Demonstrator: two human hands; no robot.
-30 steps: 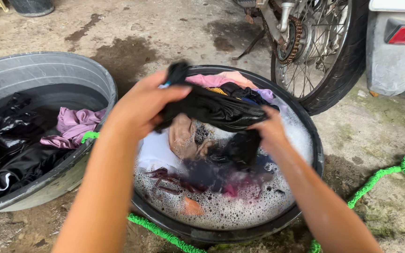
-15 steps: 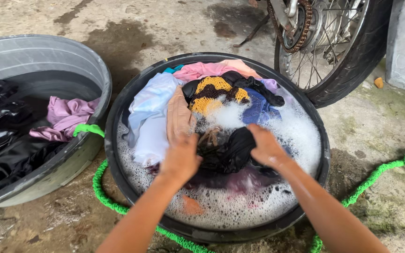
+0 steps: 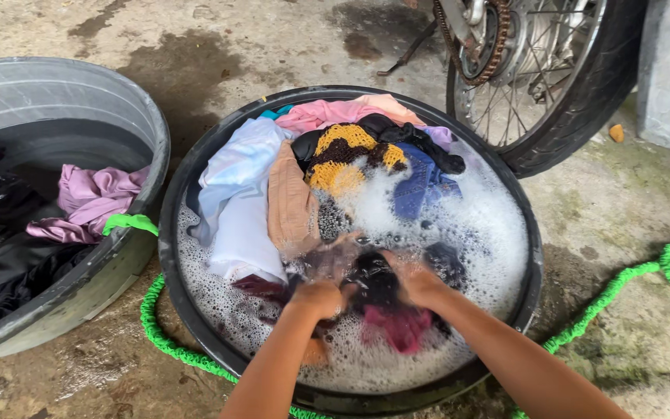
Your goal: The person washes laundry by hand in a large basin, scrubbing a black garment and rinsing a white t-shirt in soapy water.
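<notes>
There, black garment (image 3: 371, 281), soaked, bunched.

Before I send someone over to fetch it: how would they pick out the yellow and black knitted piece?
Find the black soapy tub beside the motorcycle wheel. At its far side, above the foam, lies the yellow and black knitted piece, between a tan cloth and a blue cloth. It alone is two-coloured openwork.

Soft, even daylight fills the scene, bright but without hard shadows; only a faint shade sits under the black tub (image 3: 195, 310) rim. The suds (image 3: 474, 225) glare near white and lose detail. Both hands, left (image 3: 316, 299) and right (image 3: 416, 283), are smeared by motion blur, while the concrete floor (image 3: 257, 46) stays sharp.
</notes>
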